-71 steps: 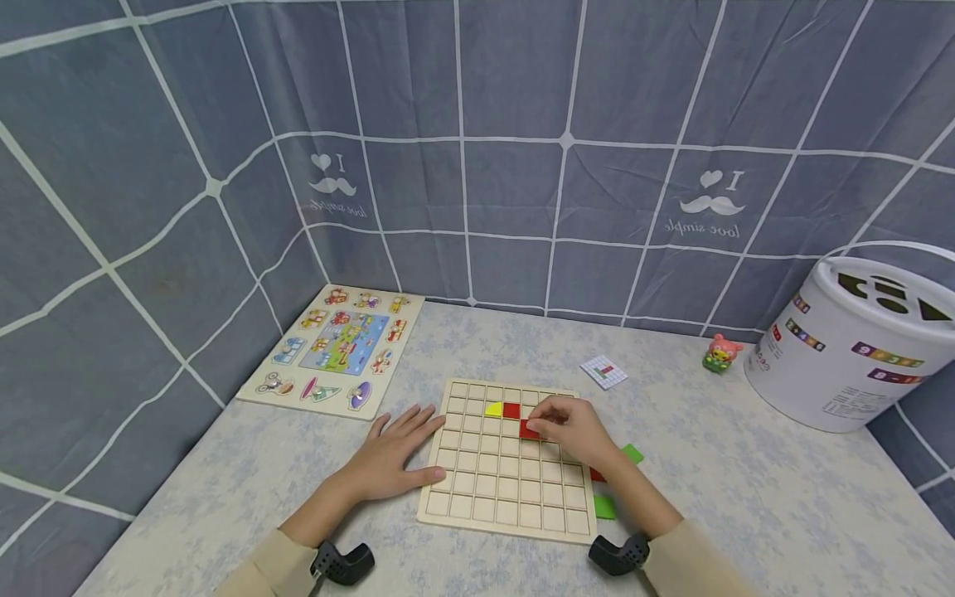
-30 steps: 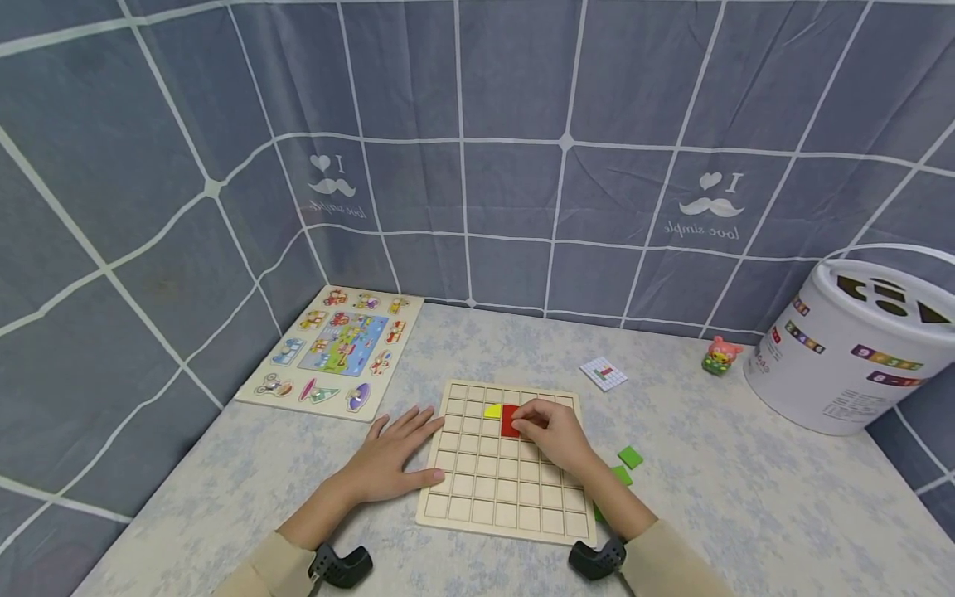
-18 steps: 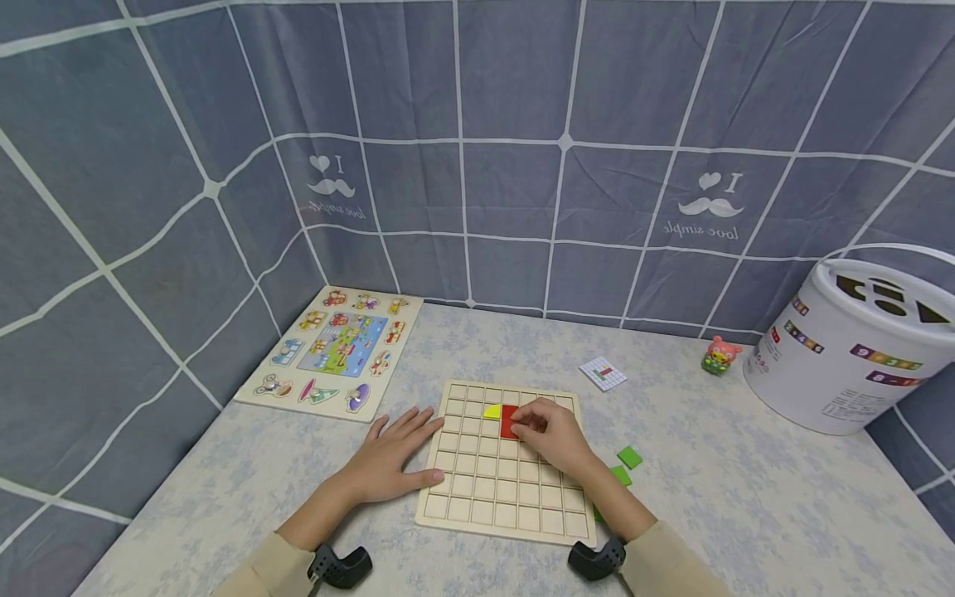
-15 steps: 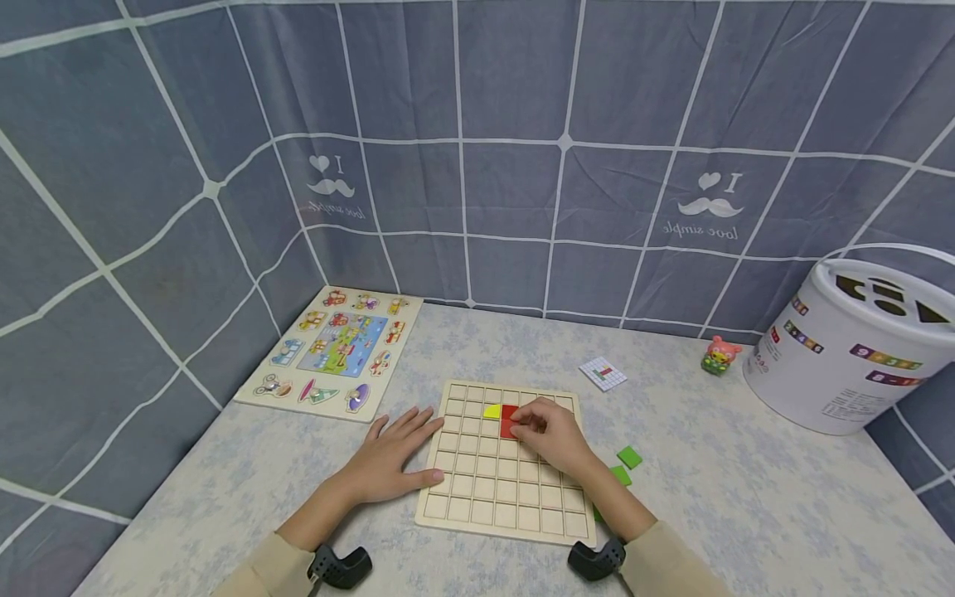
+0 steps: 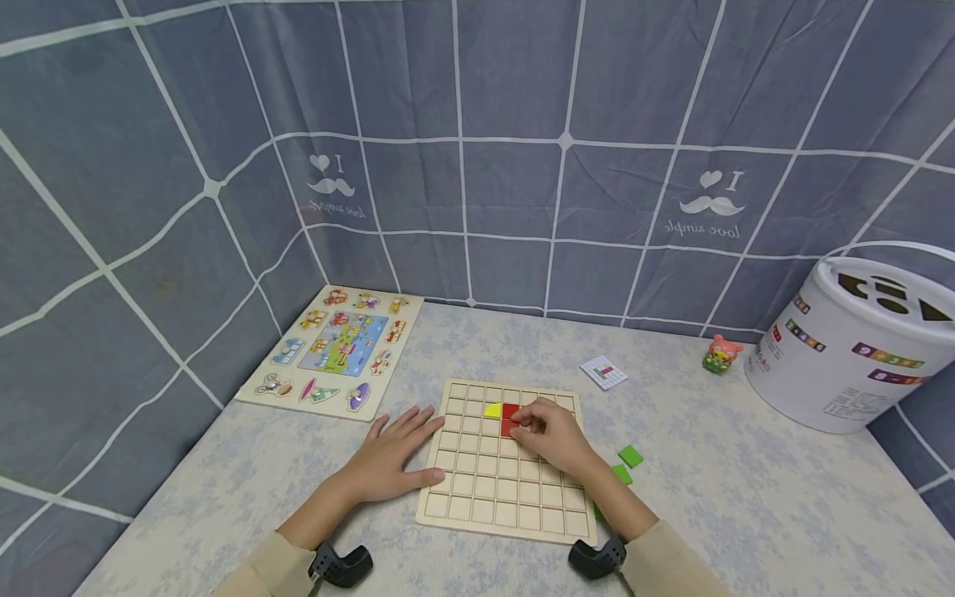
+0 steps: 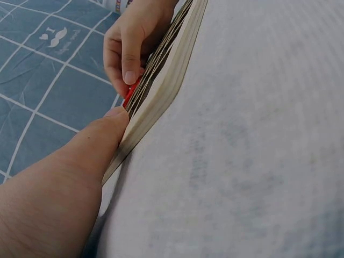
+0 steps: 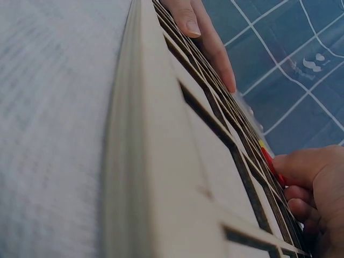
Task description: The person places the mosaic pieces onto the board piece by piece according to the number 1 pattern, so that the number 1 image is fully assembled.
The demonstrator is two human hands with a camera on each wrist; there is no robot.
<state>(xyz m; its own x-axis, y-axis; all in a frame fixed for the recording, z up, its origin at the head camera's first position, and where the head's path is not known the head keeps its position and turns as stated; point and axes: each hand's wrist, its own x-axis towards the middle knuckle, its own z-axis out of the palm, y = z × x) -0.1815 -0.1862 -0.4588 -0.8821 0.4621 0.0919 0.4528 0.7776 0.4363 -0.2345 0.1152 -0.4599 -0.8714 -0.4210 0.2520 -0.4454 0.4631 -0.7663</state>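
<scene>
A wooden grid board (image 5: 483, 489) lies on the table. My left hand (image 5: 399, 460) is spread flat with its fingertips and thumb on the board's left edge. The fingertips of my right hand (image 5: 554, 433) pinch a red square tile (image 5: 508, 429) low over the grid, partly hiding it. Directly above that tile, another red tile (image 5: 511, 410) sits in a cell. To its left is a yellow rounded piece (image 5: 493, 410). In the right wrist view, my right thumb presses against the red tile (image 7: 274, 167); whether it lies fully in a cell I cannot tell.
Green tiles (image 5: 630, 456) lie right of the board, partly under my right forearm. A small pattern card (image 5: 603, 373) lies beyond it. A picture puzzle board (image 5: 346, 348) is at the back left. A toy figure (image 5: 721, 355) and a white bucket (image 5: 843, 356) stand at right.
My right hand has moved left with the red tile, bringing it below the other red tile; during the last second it has hardly moved. My left hand has stayed in place.
</scene>
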